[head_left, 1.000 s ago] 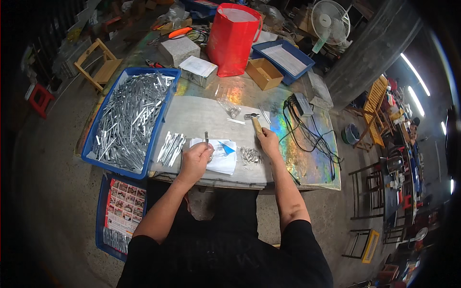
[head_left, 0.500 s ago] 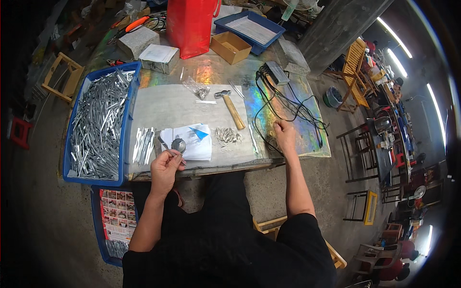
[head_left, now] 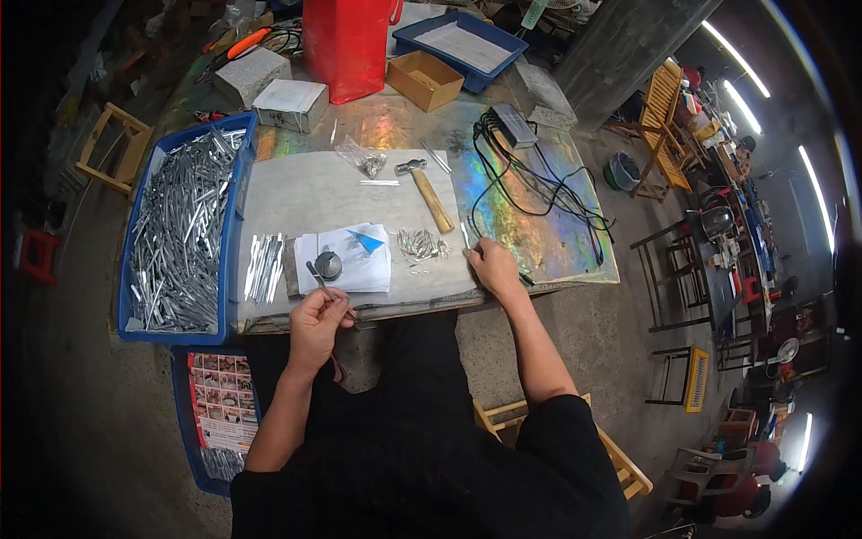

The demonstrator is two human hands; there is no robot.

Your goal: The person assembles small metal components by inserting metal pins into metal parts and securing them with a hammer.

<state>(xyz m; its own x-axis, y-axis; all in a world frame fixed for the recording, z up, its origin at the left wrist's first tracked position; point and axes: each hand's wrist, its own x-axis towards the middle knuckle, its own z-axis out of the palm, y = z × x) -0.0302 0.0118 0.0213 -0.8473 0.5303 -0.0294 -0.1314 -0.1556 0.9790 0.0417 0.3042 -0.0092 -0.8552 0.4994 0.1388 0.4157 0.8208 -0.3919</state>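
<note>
My left hand (head_left: 316, 325) is closed in a pinch on a slim dark metal tool (head_left: 318, 277); its exact kind is unclear. The tool's tip reaches beside a small round dark grey piece (head_left: 329, 264) on a stack of white paper sheets (head_left: 366, 273). My right hand (head_left: 494, 268) has its fingers drawn together at the near end of a thin silver strip (head_left: 464, 234); whether they grip it is hidden. Between the hands lies a pile of small silvery pieces (head_left: 422, 245). Left of the paper, several flat metal strips (head_left: 264, 269) lie side by side.
A blue tray (head_left: 244, 184) full of metal strips stands at the left. A wooden-handled hammer (head_left: 433, 202) and a plastic bag (head_left: 364, 160) lie farther back. Black cables (head_left: 539, 191) spread at right. A red bag (head_left: 346, 54) and brown box (head_left: 426, 81) stand behind.
My right hand has moved left and slightly nearer, from the bare right part of the table to the thin strip. My left hand has shifted slightly right and nearer, still pinching the tool.
</note>
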